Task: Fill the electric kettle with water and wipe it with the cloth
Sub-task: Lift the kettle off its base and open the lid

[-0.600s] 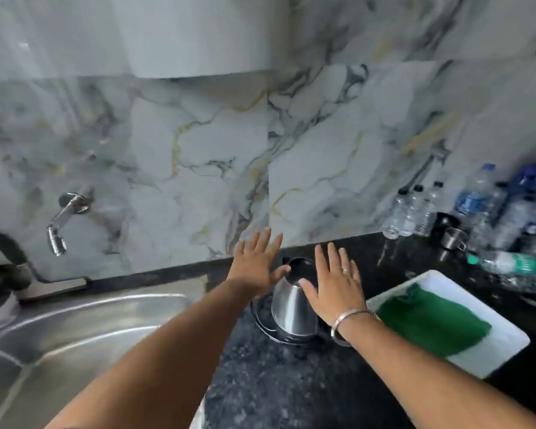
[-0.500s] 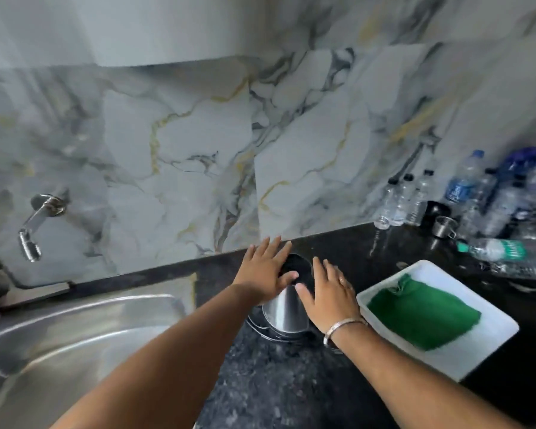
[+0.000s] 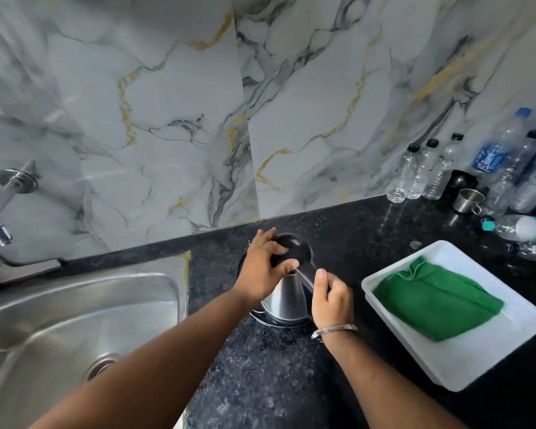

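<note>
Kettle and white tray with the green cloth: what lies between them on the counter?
Only bare black counter separates kettle and tray; the right hand hangs above it, head view.

Kettle [image 3: 284, 301] brushed steel; cloth [image 3: 437, 301] green fabric; tray [image 3: 464, 366] white plastic; counter [image 3: 260, 382] speckled stone.

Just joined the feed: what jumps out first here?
Both hands on the steel kettle at centre counter: left hand on its black lid, right hand gripping the handle. The green cloth lies in a white tray to the right; the sink sits left.
</note>
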The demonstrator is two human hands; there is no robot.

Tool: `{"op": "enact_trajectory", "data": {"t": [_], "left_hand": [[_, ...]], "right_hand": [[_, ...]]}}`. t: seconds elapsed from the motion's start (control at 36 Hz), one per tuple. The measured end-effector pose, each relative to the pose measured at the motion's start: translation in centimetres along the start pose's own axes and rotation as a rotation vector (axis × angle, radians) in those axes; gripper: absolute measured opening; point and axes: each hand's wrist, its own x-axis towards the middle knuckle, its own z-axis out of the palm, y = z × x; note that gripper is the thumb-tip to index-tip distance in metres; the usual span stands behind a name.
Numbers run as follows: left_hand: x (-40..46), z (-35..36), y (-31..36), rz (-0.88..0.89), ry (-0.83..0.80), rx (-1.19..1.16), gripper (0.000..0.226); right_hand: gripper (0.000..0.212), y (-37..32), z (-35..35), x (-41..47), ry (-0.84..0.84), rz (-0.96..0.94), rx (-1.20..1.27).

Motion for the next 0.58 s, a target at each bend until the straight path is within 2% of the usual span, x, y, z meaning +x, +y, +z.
{"op": "enact_trajectory", "data": {"t": [0.11, 0.25, 0.36, 0.5, 0.58], "left_hand": [[-0.5, -0.3, -0.3, 0.080, 0.022, -0.027, 0.025], [-1.5, -1.1, 0.0, 0.222, 0.052, 0.077, 0.045], [-2.5, -2.3, 1.3, 0.321, 0.117, -0.007, 0.045], [-3.6, -3.8, 3.0, 0.292, 0.166, -0.210, 0.048], [-4.4, -5.4, 3.5, 0.314, 0.179, -0.232, 0.051]], "right_hand": [[0.053, 0.3, -0.2, -0.2, -0.009, -0.040, -0.001], [0.051, 0.4, -0.3, 0.1, -0.016, -0.044, -0.018], [0.059, 0.3, -0.5, 0.5, -0.004, -0.081, -0.016], [0.061, -1.1, -0.2, 1.1, -0.043, -0.106, 0.007], [0.061, -2.4, 0.3, 1.2, -0.076, -0.123, 0.023]]}}
